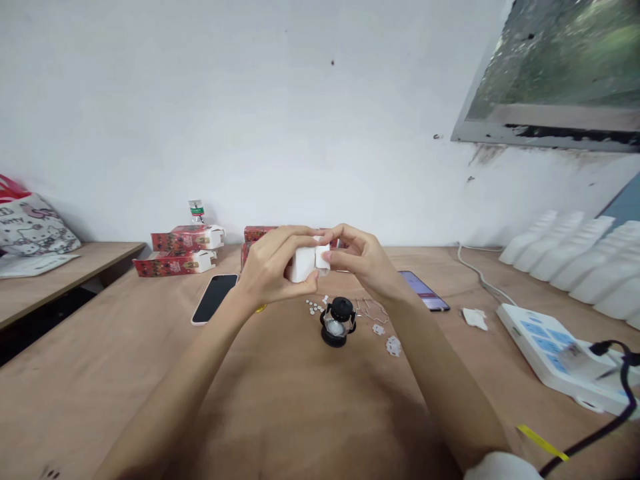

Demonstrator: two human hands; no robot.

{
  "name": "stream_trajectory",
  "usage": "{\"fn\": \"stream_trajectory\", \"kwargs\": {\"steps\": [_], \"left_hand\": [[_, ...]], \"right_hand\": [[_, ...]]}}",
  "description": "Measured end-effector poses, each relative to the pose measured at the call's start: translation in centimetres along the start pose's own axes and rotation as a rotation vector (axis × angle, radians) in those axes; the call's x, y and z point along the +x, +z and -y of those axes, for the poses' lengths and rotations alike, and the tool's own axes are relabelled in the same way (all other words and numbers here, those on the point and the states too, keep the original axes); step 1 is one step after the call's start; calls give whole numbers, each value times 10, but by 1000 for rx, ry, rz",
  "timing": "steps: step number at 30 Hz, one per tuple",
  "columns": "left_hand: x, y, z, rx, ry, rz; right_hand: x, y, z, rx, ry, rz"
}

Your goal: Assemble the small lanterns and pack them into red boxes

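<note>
We have a wide, brown wooden table (250, 407) in front of us. Near its far edge, toward the left corner, red printed card boxes (173, 265) with white open ends lie in a pile. Our bare left hand (273, 263) curls around the left side of a small white box (303, 267) that looks like card. Our bare right hand (357, 257) pinches its right end, thumb and fingers on a bent white flap (323, 258). We hold the white box up over the surface, toward the far edge, midway between the side edges. Below it, closer to the near edge, a small black lantern with a clear middle (336, 327) stands upright. Tiny round white bits (313, 308) lie just beside it.

We think the step in hand is working the flap at the end. The next move seems to call for a steady left grip and a soft right thumb, so the card does not crush.
</note>
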State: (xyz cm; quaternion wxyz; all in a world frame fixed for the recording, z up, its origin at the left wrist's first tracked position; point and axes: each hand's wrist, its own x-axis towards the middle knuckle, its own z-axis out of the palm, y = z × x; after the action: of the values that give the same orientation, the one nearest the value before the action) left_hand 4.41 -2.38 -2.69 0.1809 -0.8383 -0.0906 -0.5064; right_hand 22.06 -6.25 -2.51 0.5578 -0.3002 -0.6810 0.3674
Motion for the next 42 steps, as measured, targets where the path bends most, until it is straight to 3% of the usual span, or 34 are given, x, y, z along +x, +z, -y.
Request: {"fn": "stream_trajectory", "kwargs": {"steps": [8,15,18,22,25,27,30,33,36,38,40,42], "left_hand": [[1,-4,1,0,133,-78],[3,-4,-2,-41,168,-120],[2,-1,-3,-118,143,-164],[-1,2,-2,-328,68,-211],[-2,0,1,-513,-78,-112],[-1,-3,5,-522,-264,-75],[-1,-8,12,-250,-636,-111],[-4,-11,22,-194,-918,31],[-8,-13,31,-327,-967,129],[-9,-15,35,-286,-961,156],[-9,-15,36,-241,-968,212],[-10,-12,35,-249,-971,240]], "right_hand": [[-5,5,7,-56,-22,-21],[-5,5,7,-24,-42,-16],[-1,3,-2,-6,15,80],[6,2,-18,195,172,254],[9,6,-26,291,245,174],[9,11,-28,227,232,110],[5,22,-29,-150,106,6],[-1,35,-29,-655,-120,-46],[-8,43,-24,-951,-304,118],[-11,41,-14,-971,-324,292],[-15,33,-1,-915,-261,404],[-17,22,10,-945,-111,404]]}}
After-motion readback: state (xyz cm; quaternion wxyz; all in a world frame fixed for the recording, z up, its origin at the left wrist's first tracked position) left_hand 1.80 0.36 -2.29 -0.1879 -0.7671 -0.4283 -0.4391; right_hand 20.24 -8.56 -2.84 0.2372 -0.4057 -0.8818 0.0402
